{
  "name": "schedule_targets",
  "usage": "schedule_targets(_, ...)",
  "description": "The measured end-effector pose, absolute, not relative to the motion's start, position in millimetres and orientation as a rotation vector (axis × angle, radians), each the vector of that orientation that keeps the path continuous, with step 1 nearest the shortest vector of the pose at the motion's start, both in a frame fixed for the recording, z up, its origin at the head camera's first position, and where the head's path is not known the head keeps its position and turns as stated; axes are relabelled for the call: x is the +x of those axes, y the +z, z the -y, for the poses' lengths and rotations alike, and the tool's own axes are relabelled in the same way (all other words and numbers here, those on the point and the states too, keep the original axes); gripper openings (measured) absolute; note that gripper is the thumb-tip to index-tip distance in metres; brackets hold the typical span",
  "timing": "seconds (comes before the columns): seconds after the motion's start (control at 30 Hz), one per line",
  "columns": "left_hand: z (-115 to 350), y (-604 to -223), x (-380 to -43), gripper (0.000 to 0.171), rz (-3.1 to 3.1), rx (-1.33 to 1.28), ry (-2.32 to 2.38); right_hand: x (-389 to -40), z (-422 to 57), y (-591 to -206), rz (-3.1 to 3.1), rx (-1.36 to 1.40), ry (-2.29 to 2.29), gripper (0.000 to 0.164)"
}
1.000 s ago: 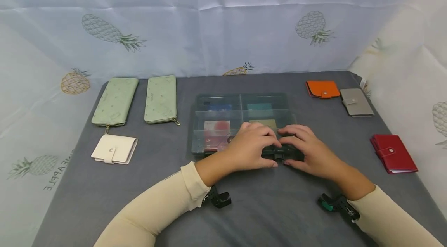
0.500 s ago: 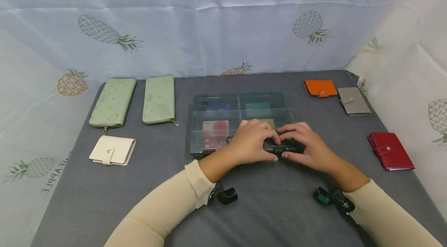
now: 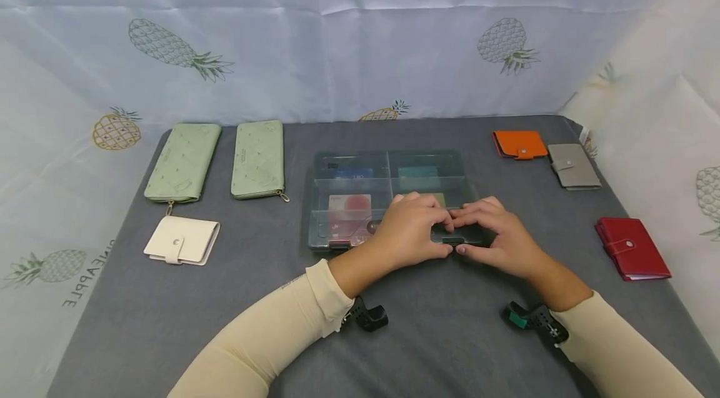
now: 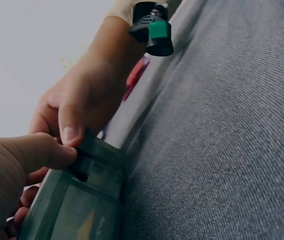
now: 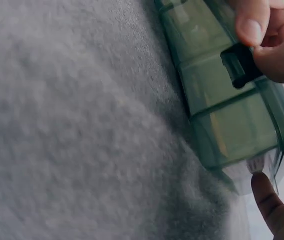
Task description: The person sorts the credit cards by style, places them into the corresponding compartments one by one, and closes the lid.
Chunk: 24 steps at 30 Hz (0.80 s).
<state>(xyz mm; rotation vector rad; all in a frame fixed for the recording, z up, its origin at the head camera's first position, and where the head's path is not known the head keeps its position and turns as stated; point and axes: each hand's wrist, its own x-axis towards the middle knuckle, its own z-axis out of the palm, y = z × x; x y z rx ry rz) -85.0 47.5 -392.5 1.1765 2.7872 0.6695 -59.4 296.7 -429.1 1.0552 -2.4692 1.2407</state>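
Note:
A clear green-tinted compartment storage box (image 3: 323, 198) lies on the grey cloth, its lid down. Flat cards show through it, among them a pink one (image 3: 340, 207) and a blue one (image 3: 354, 173). My left hand (image 3: 407, 232) grips the box's near edge, with fingers over the lid and the thumb at a dark latch (image 5: 255, 67). Beside it my right hand (image 3: 503, 238) holds the same edge, its thumb also at the latch. In the right wrist view both thumbs nearly meet there, and a right finger (image 5: 267, 197) touches the box's end. The hands hide the box's near right part.
Two green zip wallets (image 3: 184, 164) (image 3: 259, 160) and a cream card holder (image 3: 182, 240) lie left. On the right are an orange card holder (image 3: 520, 144), a grey one (image 3: 575, 167) and a red one (image 3: 634, 249). A pineapple-print curtain (image 3: 315, 60) stands behind the table.
Both hands have stayed at the box's near edge. The thumbs have moved slightly up toward the lid and my left hand a little rightward. The box has not moved.

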Motion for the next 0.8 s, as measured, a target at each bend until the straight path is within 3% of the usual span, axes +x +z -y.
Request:
schedule_targets(0.37, -50, -395, -79, 0.026, -2.852, 1.228, 0.665, -60, -298, -435, 2.368, 1.074, 1.276, 0.032)
schedule_targets(0.5, -51, -396, -77, 0.028, -2.847, 1.269, 0.646, -57, -300, -436, 2.366, 1.065, 1.261, 0.038)
schedule_targets(0.63, -50, -397, -75, 0.029, -2.846, 1.336, 0.65, -51, -302, -431, 2.434, 1.037, 1.228, 0.035)
schedule_targets(0.8, -36, -392, -75, 0.036, -2.792, 1.438, 0.714, -47, -299, -414, 2.545, 1.045, 1.107, 0.05)
